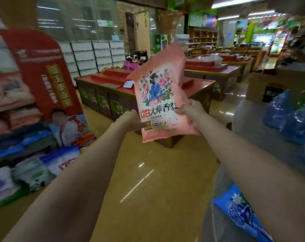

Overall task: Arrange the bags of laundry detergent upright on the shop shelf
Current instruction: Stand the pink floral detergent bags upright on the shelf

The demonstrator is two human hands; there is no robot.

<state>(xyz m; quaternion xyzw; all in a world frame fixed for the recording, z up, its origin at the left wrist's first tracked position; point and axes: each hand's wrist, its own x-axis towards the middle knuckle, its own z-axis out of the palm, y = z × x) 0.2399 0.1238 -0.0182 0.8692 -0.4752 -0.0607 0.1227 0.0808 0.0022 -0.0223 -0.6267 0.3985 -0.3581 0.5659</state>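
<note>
I hold a pink bag (161, 100) of laundry powder up in the air in front of me, near the middle of my view. It is soft, smooth plastic, shaped like a flat pillow, with painted flowers and a figure in blue on its front. It stands almost upright and leans a little, with its top toward 1 o'clock. My left hand (130, 119) holds the bag's lower left edge, with my fingers curled behind it. My right hand (190, 110) pinches the lower right side, my thumb on the front. Both grips are closed tight on the bag. At 9 o'clock is the shop shelf (17, 109), with pink bags lying flat and piled up, and blue ones under them. More white and blue bags (43, 165) slump at its foot, at 8 o'clock. A tall red sign (43, 70) stands at the shelf's end. At 3 o'clock I see a heap of shiny blue bags (291, 116), and one blue bag (242, 213) lies at 5 o'clock. Under my arms the glossy tan floor (148, 189) is open. Past the pink bag stands a long red-topped counter (113, 84).
</note>
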